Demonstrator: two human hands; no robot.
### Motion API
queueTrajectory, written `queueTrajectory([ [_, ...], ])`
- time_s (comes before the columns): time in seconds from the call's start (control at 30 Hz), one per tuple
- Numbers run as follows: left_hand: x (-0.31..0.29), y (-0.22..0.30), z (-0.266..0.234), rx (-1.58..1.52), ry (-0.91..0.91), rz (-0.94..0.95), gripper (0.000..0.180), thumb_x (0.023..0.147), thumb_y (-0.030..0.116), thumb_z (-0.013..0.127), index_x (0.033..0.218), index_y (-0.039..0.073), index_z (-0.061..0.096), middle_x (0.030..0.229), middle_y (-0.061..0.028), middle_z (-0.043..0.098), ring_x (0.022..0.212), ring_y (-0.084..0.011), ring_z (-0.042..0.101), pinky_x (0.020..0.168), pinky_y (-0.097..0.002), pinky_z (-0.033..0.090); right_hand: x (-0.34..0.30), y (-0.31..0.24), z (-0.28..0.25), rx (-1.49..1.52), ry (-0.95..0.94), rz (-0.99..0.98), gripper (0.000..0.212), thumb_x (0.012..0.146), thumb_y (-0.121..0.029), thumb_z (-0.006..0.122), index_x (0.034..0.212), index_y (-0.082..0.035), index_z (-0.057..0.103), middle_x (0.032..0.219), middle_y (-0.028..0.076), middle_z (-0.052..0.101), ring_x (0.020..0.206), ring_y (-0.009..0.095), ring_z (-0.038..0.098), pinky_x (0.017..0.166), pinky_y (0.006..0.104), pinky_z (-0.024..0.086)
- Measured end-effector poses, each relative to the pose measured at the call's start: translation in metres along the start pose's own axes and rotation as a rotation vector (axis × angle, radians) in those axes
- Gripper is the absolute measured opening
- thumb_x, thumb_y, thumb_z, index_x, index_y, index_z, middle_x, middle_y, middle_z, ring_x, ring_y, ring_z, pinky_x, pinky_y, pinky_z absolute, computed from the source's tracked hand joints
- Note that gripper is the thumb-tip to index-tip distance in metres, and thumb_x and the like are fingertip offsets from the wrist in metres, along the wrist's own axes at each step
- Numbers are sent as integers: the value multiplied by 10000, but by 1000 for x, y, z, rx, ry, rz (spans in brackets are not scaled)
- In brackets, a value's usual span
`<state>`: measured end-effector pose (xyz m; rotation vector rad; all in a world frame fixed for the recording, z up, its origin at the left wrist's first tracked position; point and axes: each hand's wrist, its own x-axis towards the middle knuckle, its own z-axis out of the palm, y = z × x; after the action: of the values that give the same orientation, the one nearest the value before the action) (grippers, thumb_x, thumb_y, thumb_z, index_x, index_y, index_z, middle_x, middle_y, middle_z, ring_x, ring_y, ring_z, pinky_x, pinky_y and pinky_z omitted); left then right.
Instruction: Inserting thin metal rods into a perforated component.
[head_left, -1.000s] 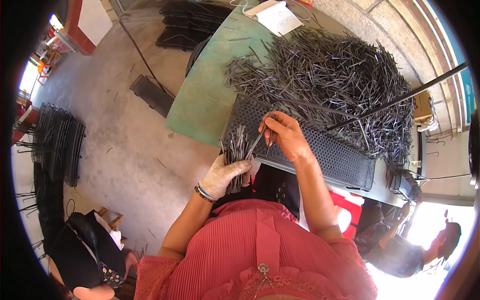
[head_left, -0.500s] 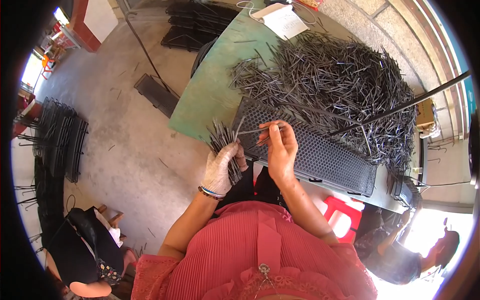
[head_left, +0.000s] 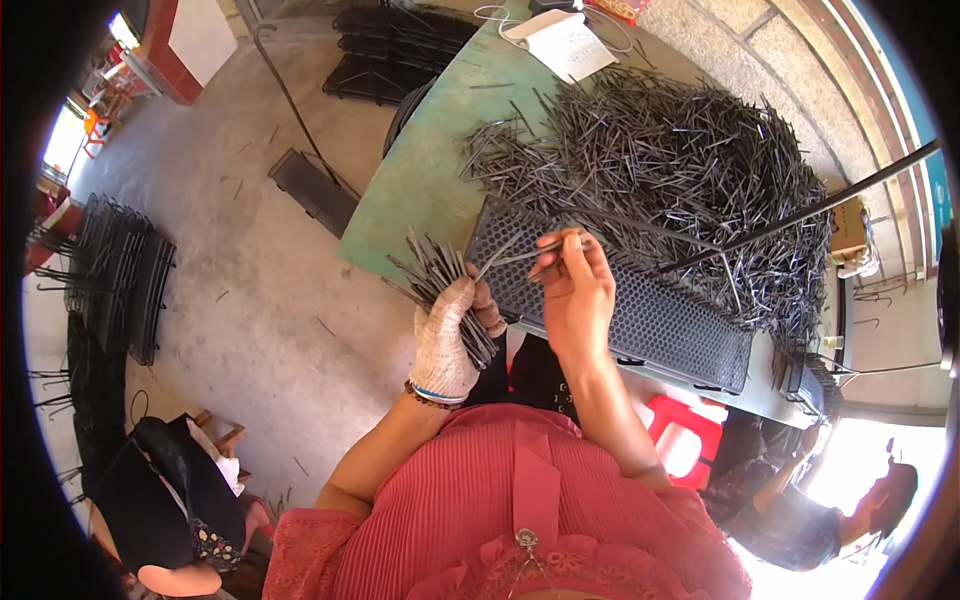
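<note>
My left hand [head_left: 446, 335], in a pale work glove, is wrapped round a bundle of thin dark strips [head_left: 432, 268] whose ends fan out above the fist. My bare right hand [head_left: 580, 295] is just to its right, fingers pinched on a thin dark strip [head_left: 548, 252] that points toward the bundle. One strip [head_left: 497, 256] sticks out of the bundle toward the right hand's strip. Beneath the right hand a black perforated panel [head_left: 660, 330] with a honeycomb of holes lies along the table's near edge. Behind it spreads a large heap of loose dark strips [head_left: 660, 160].
The green table [head_left: 420, 180] holds a paper sheet [head_left: 568, 45] and a cable at its far end. A dark metal bar [head_left: 800, 208] slants over the heap. Black racks [head_left: 110, 270] stand left. A red stool [head_left: 685, 440] sits below the table; other people sit at left and right.
My right hand has shifted right and slightly up with its strip. The bundle in my left hand has tilted further left and fanned out, the hand moving slightly right.
</note>
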<state>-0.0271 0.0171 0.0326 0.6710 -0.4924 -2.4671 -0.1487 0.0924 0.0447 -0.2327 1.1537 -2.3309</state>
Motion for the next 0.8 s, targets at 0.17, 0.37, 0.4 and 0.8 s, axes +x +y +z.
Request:
queueTrajectory([
  [0.17,16,28,-28,-350,-107,46,262,908,281,657,1053,75,584,762,41,513,637,-80,415,529,-228,346,40,-31,-33,-48,31,-158,138,997,-163,526,1015,-48,600,863,37,607,688,80,524,628,241,477],
  [0.37,42,49,-44,332,60,258,298,851,163,728,1063,26,571,911,-90,652,748,-174,638,666,-298,545,53,-20,-9,-523,-188,-138,164,991,-149,547,1049,-2,591,924,85,681,785,113,615,658,247,511],
  [0.4,57,50,-56,438,25,328,290,840,138,739,1050,25,575,907,-81,654,748,-162,635,669,-284,541,61,-14,-7,-590,-255,-171,164,987,-143,554,1058,0,589,921,83,685,797,109,614,667,242,508],
  [0.8,142,30,-118,856,-33,532,370,840,18,715,1166,-27,547,1060,-32,636,936,-130,601,860,-263,507,92,20,-3,-1058,-333,-333,170,963,-136,591,1057,4,608,901,66,706,782,111,632,729,273,521],
])
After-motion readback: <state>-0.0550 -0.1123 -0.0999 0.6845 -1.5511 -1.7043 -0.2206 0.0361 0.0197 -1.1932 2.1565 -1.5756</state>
